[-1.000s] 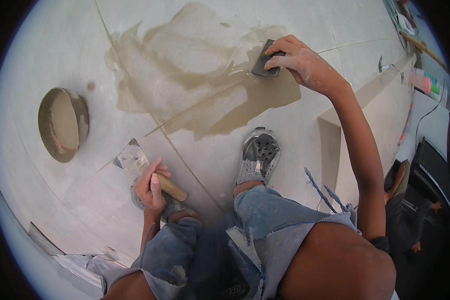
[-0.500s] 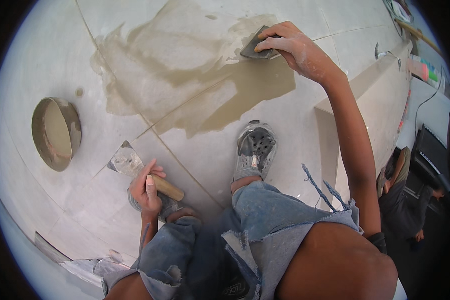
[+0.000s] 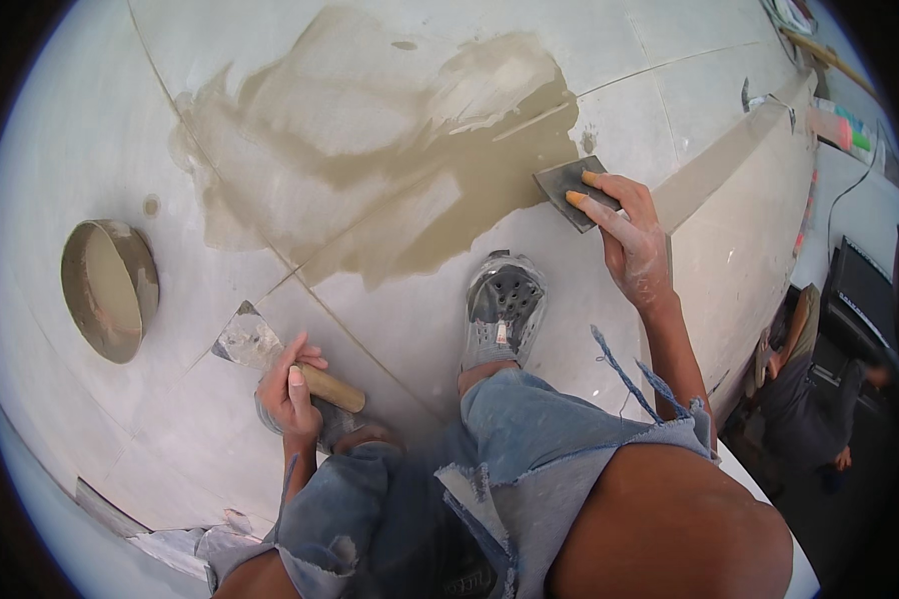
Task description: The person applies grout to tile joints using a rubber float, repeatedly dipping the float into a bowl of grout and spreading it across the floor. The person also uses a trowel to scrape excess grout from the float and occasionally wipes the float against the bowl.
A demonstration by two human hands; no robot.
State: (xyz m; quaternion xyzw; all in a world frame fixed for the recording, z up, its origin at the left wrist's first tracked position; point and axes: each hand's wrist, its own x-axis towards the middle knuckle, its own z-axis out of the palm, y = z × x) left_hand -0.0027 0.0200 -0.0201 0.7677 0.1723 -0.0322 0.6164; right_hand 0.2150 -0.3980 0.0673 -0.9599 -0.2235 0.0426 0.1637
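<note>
My left hand (image 3: 298, 389) loosely grips a putty knife by its wooden handle (image 3: 334, 388), low beside my left foot. The knife's wide, smeared metal blade (image 3: 249, 337) points away over the floor. In my right hand (image 3: 633, 245) is a flat, dark rectangular grout float (image 3: 558, 189), pinched between thumb and fingers. It is tilted at the right end of a wet grey-brown patch of grout (image 3: 459, 215), which spreads over the pale tiles and their joints. A round bowl (image 3: 143, 268) at the left leans towards me with grey-brown grout inside.
My shoes (image 3: 503, 309) stand on the tiles. A pale step (image 3: 739, 250) rises at the right, with a hammer (image 3: 766, 101) at its far end. Beyond it are a black case (image 3: 857, 295), a wooden pole (image 3: 834, 62) and another person (image 3: 814, 414).
My right hand has drawn the float nearer to me and to the right, off the far part of the grout. My left hand keeps the putty knife almost still.
</note>
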